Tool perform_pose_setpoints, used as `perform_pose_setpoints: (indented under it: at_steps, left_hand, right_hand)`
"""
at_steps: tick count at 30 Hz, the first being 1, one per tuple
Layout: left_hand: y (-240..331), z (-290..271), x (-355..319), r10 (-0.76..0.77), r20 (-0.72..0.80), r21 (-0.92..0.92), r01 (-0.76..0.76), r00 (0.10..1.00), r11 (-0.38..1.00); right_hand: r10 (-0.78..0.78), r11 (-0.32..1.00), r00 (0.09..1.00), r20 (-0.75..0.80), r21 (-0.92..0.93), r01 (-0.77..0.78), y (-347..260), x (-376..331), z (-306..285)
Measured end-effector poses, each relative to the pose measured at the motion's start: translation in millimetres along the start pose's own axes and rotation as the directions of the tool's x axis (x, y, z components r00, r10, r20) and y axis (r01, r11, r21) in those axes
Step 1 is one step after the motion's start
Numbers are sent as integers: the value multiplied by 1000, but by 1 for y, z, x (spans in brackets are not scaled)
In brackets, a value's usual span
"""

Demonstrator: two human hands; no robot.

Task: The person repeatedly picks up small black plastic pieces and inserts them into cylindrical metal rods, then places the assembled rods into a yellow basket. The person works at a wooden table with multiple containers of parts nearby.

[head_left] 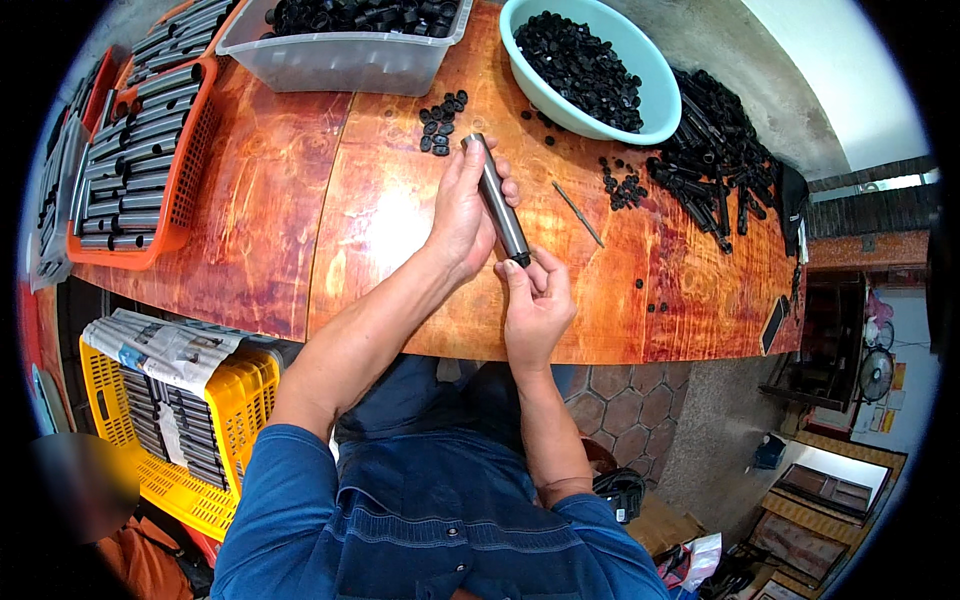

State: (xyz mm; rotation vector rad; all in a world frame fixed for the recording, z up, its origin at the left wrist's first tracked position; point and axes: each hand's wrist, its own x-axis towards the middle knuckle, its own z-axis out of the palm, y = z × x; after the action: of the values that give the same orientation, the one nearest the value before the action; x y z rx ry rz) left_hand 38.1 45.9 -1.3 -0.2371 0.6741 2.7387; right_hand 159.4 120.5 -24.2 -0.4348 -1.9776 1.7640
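So the thing we've got is a dark grey tube [500, 210], held up at a slant over the worktop [260, 200], on the near side of the light-blue basin [657, 80] and a bit to its left. Our left hand [466, 208] is wrapped round the upper length, thumb lying along it near the far end. Our right hand [537, 300] is pinching the black end piece [521, 260] at the near end, thumb against fingertips.

Handling-wise, we'd guess it's stiff and fairly light, probably metal or hard plastic. That smooth, shiny skin could roll or slip in dry fingers, so we'd keep a full wrap round the middle and save the fingertips for the small end piece. Doesn't look fragile, though the finish might scuff.

Around it: a thin rod [578, 214] lies nearside of the basin, little black caps [441, 140] sit to the basin's left, and a heap of black parts [715, 150] spreads off to its right. Farther left of the basin there's a clear tub [335, 70], then an orange crate [182, 190] full of similar tubes.
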Motion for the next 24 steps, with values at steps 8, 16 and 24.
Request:
perform_pose_setpoints:
  at_steps: [8, 16, 24]
  left_hand:
    - [1, -1, -1, -36, 28, -38, 37, 999, 999]
    - [-3, -1, -1, -56, 28, -13, 57, 998, 998]
    - [-7, 1, -6, -85, 63, -45, 88, 994, 995]
  right_hand:
    - [-74, 996, 997, -1, -54, 73, -3, -1, 1]
    - [-41, 999, 999, -6, -3, 41, -5, -2, 0]
    - [-76, 997, 996, -43, -10, 75, -1, -7, 1]
